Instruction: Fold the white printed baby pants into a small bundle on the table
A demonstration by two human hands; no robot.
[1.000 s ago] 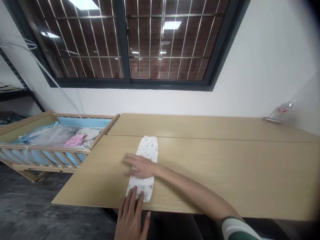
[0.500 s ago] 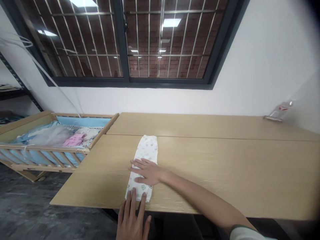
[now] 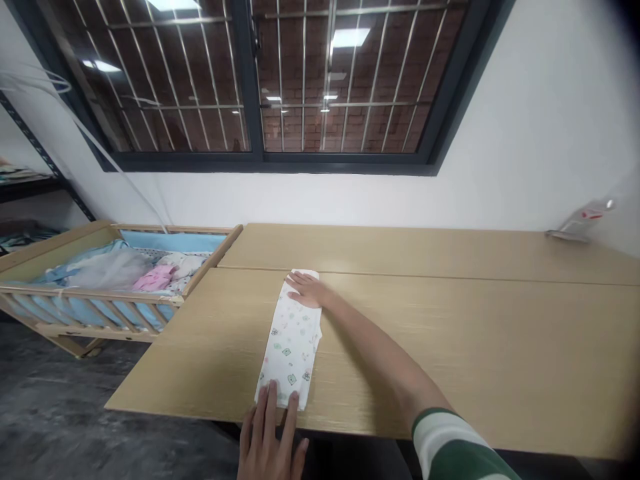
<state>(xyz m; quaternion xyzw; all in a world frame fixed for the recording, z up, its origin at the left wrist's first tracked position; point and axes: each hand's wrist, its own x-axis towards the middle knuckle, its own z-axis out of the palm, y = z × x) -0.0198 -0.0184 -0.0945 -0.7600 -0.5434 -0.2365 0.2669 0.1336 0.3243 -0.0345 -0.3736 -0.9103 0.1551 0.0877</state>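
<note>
A narrow white cloth with small green and pink prints (image 3: 291, 340) lies folded lengthwise on the wooden table (image 3: 450, 333). My left hand (image 3: 273, 437) rests flat at the table's near edge, its fingertips pressing the cloth's near end. My right hand (image 3: 309, 291) reaches across to the cloth's far end, fingers stretched out flat on it. Neither hand holds anything.
A wooden baby crib (image 3: 107, 283) with blue lining and several pink and white clothes stands left of the table. A clear plastic item (image 3: 580, 223) lies at the table's far right by the wall. A barred window (image 3: 260, 80) is behind.
My right hand slid from the middle of the cloth up to its far end, smoothing it. My left hand stayed on the near end.
</note>
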